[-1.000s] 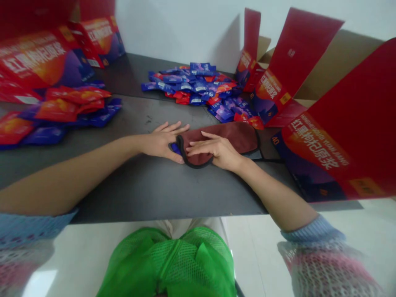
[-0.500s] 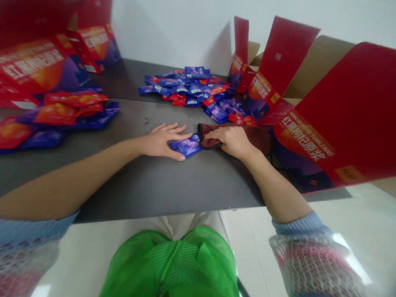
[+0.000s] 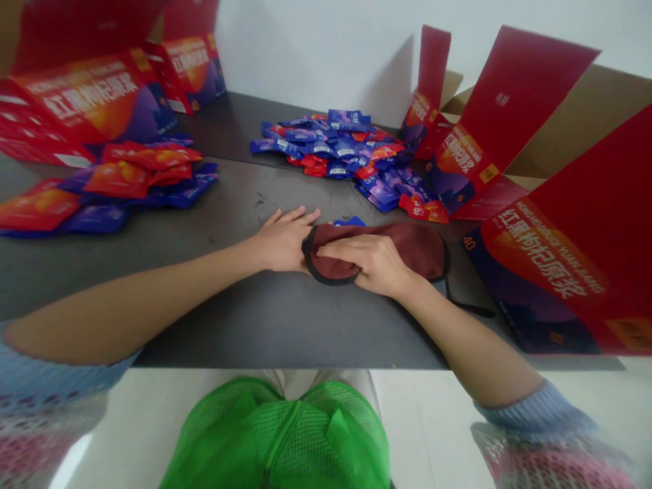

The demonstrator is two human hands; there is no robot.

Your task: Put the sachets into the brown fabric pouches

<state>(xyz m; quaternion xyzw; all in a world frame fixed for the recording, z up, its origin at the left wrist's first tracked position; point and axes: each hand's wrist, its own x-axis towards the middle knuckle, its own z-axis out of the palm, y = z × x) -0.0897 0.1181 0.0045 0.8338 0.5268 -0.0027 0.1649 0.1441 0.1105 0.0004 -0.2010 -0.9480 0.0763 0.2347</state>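
My right hand (image 3: 383,265) grips the near side of a maroon cloth piece (image 3: 415,248) with black edging, shaped like an eye mask. A black strap (image 3: 471,310) trails from its right end. Flat on the dark table lies my left hand (image 3: 285,241), its fingers spread and its thumb side hidden at the cloth's left edge. Behind the cloth peeks the corner of a blue sachet (image 3: 350,221); the cloth covers the remainder of it.
A heap of blue and red sachets (image 3: 331,146) lies toward the wall, and more red and blue sachets (image 3: 127,178) are at the left. Open red cartons (image 3: 555,265) stand at the right. Further red boxes (image 3: 96,98) stand at the back left. The table's front edge runs near my body.
My right hand has drawn the maroon cloth left over the blue sachet, up against my left hand. The camera view has shifted slightly left.
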